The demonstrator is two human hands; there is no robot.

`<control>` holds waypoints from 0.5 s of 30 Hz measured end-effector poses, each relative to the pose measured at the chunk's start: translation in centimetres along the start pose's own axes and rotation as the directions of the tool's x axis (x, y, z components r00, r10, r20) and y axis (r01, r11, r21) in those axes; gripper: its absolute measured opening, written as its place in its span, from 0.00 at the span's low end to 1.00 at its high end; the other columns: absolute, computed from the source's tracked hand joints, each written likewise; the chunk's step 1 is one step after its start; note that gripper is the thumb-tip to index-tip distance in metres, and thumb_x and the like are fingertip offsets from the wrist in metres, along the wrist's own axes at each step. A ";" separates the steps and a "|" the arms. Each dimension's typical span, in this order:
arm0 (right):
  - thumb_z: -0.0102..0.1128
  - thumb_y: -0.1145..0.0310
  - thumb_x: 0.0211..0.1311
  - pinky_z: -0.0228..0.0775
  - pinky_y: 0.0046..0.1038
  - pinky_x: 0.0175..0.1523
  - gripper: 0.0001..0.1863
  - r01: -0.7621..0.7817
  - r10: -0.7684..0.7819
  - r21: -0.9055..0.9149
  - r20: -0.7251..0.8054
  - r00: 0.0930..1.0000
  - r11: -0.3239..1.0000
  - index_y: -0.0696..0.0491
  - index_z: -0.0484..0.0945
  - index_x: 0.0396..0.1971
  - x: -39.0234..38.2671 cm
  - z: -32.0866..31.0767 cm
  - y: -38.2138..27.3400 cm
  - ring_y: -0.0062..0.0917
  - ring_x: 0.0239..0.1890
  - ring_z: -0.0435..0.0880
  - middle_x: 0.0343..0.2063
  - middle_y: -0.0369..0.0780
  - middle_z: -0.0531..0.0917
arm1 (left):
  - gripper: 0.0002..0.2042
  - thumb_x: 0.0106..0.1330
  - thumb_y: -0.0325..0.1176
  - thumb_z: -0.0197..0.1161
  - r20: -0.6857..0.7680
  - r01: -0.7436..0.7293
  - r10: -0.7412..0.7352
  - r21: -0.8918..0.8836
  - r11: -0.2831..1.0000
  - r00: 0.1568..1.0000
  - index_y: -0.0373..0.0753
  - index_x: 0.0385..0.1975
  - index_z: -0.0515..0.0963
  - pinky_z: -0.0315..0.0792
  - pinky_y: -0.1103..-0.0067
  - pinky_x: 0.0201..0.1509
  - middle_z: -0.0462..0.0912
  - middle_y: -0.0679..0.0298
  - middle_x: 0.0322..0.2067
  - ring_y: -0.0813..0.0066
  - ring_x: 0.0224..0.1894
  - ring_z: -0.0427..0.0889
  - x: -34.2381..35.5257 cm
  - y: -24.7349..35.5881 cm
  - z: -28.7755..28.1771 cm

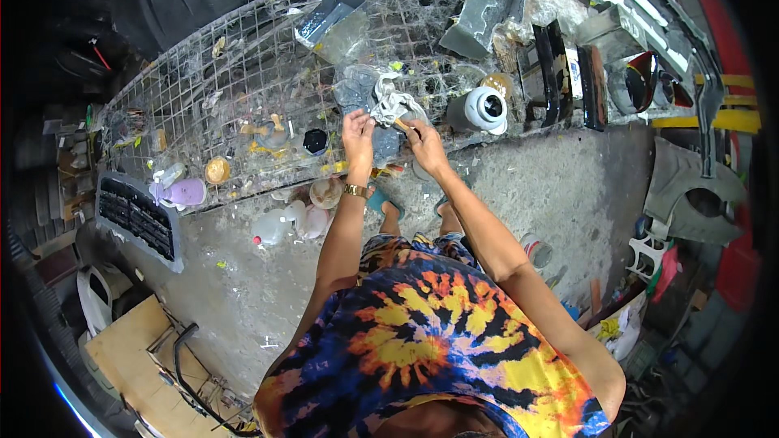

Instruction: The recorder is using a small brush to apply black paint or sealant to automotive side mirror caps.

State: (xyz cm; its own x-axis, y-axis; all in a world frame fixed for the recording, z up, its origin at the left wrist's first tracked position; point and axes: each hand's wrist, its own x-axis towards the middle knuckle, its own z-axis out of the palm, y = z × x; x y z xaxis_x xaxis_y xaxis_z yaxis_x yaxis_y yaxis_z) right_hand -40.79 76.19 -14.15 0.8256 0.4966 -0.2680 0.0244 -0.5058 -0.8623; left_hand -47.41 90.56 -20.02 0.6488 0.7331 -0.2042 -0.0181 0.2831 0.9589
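Note:
A crumpled white rag (393,99) lies over grey-blue crumpled material (355,89) on the grimy wire-grid bench (227,73). My right hand (423,144) is closed on a light wooden handle (401,126) whose far end meets the rag. My left hand (357,138) is raised at the rag's lower left, its fingertips drawn in; what they hold, if anything, is too small to make out. A grey metal can (472,113) with a dark opening stands right of my right hand, and a black-filled cup (315,142) sits left of my left hand.
Grey parts (475,12) and glossy dark pieces (592,85) crowd the bench's right. A purple bottle (185,191), amber tub (217,169) and black grille (134,215) are at left. Plastic jugs (273,227) lie below the front edge; a cardboard-coloured board (122,365) is lower left.

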 end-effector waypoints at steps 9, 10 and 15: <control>0.48 0.71 0.66 0.51 0.17 0.17 0.16 -0.355 0.260 0.629 0.242 0.935 0.691 0.54 0.72 0.53 -0.3 -0.2 0.2 0.11 0.14 0.61 0.17 0.30 0.69 | 0.16 0.60 0.44 0.66 0.046 0.328 -0.348 0.245 0.913 0.936 0.35 0.33 0.81 0.63 0.85 0.28 0.80 0.67 0.28 0.84 0.26 0.70 0.1 -0.7 1.0; 0.48 0.71 0.66 0.50 0.18 0.17 0.16 -0.382 0.267 0.652 0.273 0.924 0.655 0.54 0.72 0.54 -0.2 -0.4 0.0 0.12 0.13 0.61 0.17 0.29 0.69 | 0.16 0.60 0.44 0.66 0.047 0.326 -0.348 0.246 0.913 0.936 0.35 0.33 0.81 0.63 0.85 0.28 0.80 0.67 0.28 0.84 0.26 0.70 0.2 -0.3 1.1; 0.50 0.72 0.65 0.53 0.17 0.19 0.14 -0.394 0.296 0.586 0.261 0.919 0.708 0.55 0.75 0.50 0.1 -1.3 -1.1 0.11 0.15 0.63 0.18 0.29 0.71 | 0.11 0.62 0.40 0.64 0.204 0.429 -0.436 0.077 0.900 0.877 0.38 0.29 0.79 0.60 0.87 0.25 0.79 0.70 0.26 0.87 0.23 0.68 1.3 0.7 1.8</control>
State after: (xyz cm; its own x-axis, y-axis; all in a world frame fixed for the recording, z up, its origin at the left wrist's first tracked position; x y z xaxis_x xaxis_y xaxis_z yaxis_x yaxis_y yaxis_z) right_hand -39.98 75.91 -12.67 0.6185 0.4910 -0.6135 -0.6386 -0.1408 -0.7565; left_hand -45.26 90.61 -19.25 0.7319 0.3932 -0.5566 0.3211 0.5215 0.7906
